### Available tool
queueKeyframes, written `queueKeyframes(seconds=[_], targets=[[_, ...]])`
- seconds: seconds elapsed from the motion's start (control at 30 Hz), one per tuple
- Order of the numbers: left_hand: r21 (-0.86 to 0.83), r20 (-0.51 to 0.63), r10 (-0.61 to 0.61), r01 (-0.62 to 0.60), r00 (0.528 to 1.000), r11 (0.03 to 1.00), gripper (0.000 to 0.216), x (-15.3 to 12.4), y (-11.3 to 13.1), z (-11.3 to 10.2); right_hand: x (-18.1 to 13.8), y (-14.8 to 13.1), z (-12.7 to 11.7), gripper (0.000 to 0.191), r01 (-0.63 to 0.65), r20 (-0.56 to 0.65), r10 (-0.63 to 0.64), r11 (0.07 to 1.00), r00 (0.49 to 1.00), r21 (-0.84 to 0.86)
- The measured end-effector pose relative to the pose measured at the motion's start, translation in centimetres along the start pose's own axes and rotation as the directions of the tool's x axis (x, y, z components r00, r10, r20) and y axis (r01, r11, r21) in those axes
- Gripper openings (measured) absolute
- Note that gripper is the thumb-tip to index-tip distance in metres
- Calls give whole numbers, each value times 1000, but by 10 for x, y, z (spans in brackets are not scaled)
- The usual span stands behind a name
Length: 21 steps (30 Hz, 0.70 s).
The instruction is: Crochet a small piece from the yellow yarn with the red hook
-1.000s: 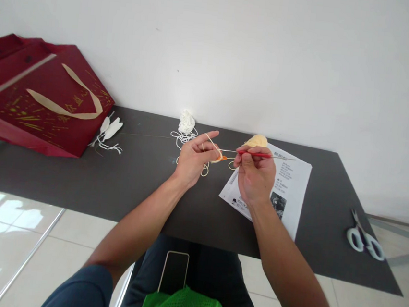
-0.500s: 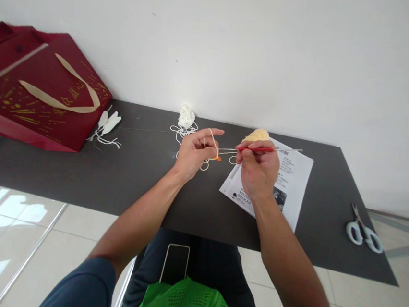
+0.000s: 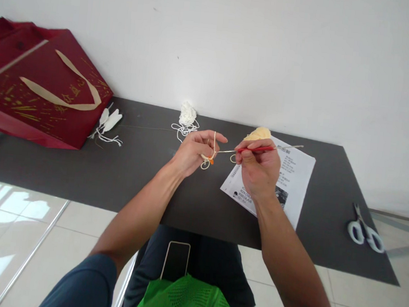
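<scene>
My left hand (image 3: 190, 156) pinches a small piece of cream yarn work (image 3: 206, 158) between thumb and fingers, with an orange bit (image 3: 211, 161), maybe a stitch marker, at its edge. A cream strand (image 3: 215, 141) loops over the raised index finger. My right hand (image 3: 261, 171) grips a crochet hook by its red handle (image 3: 259, 149). The hook's thin metal shaft (image 3: 227, 151) reaches left to the yarn at my left fingertips; its very tip is too small to make out. A yarn loop (image 3: 233, 158) hangs beside my right fingers.
Behind my right hand lie a yellow yarn ball (image 3: 260, 134) and a printed sheet (image 3: 297, 182). White yarn (image 3: 187, 114) sits near the wall. White-handled scissors (image 3: 366, 232) rest at right. A red gift bag (image 3: 44, 90) and white tasselled pieces (image 3: 110, 121) are at left. A phone (image 3: 176, 261) lies on my lap.
The two strands stretched between my hands have given way to a single thin line, the hook's shaft at the yarn work. The orange bit has shifted slightly left. Both hands keep their grip.
</scene>
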State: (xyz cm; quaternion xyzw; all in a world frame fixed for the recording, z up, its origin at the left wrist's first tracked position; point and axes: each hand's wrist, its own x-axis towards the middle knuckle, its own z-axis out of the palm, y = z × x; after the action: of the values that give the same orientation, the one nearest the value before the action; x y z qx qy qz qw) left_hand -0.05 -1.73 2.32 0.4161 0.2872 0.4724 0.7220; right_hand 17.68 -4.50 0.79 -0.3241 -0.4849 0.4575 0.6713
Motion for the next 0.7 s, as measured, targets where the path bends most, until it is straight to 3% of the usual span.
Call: queueKeyframes(seconds=[0.13, 0.37, 0.5, 0.7], targets=[[-25, 19, -8, 8, 1000, 1000, 36, -1, -1, 0, 1, -3, 1, 35, -44, -6, 45, 998, 999, 48], [-57, 40, 51, -49, 998, 997, 21, 0, -3, -3, 3, -2, 0, 34, -241, 19, 242, 947, 970, 213], [42, -35, 159, -158, 987, 987, 16, 1, -10, -2, 1, 6, 1, 31, -297, -23, 315, 914, 949, 275], [164, -146, 272, -248, 951, 955, 34, 2, -20, 4, -6, 14, 15, 28, -309, -130, 352, 912, 927, 269]])
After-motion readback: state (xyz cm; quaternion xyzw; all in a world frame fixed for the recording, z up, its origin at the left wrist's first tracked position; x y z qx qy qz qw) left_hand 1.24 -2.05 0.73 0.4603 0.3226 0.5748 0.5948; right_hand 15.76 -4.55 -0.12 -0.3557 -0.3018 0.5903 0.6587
